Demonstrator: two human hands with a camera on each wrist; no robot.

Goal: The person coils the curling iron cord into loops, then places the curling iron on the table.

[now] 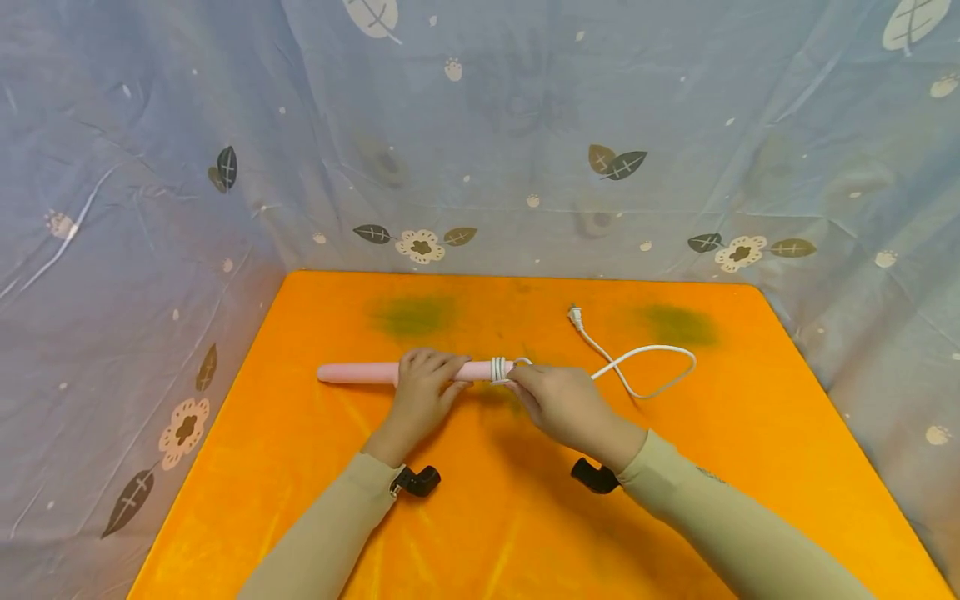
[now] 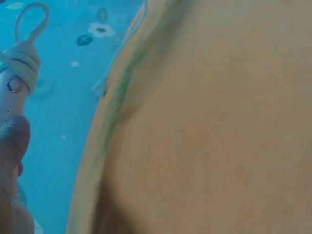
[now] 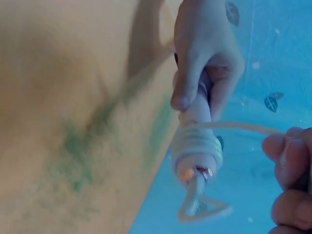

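Pink wand (image 1: 360,373), likely a curling iron, lay crosswise near the centre of the head frame, tip to the left, above or on the orange table (image 1: 780,433); couldn't tell if it touched the surface. Left hand (image 1: 424,387) gripped it around the middle, fingers over the top; left wrist view put the thumb on the handle (image 2: 11,103), just below a round button (image 2: 15,85).

Right hand (image 1: 566,408), right of centre, pinched the white cord (image 1: 663,347) between thumb and fingers. Right wrist view showed a strand taut from the coils (image 3: 196,147) to those fingertips, at the right edge of the frame. Coils sat stacked side by side around the handle's end, and a small loop (image 3: 214,210) stuck out where the cord left the handle.

Progress, judged from a still: cord handling looked partway. Several turns were around the handle; a good length lay loose at centre right, crossing itself once, with the plug (image 1: 575,317) at its end, toward the upper part of the tabletop. If winding on, that loose stretch was what remained; if unwinding, the coils were. Couldn't tell direction. No tie or clip visible on the coils.

Rest: patterned curtain (image 1: 517,108) behind and at both sides, greenish smudges (image 1: 416,315) on the tabletop, black wrist piece (image 1: 417,481) at each sleeve.
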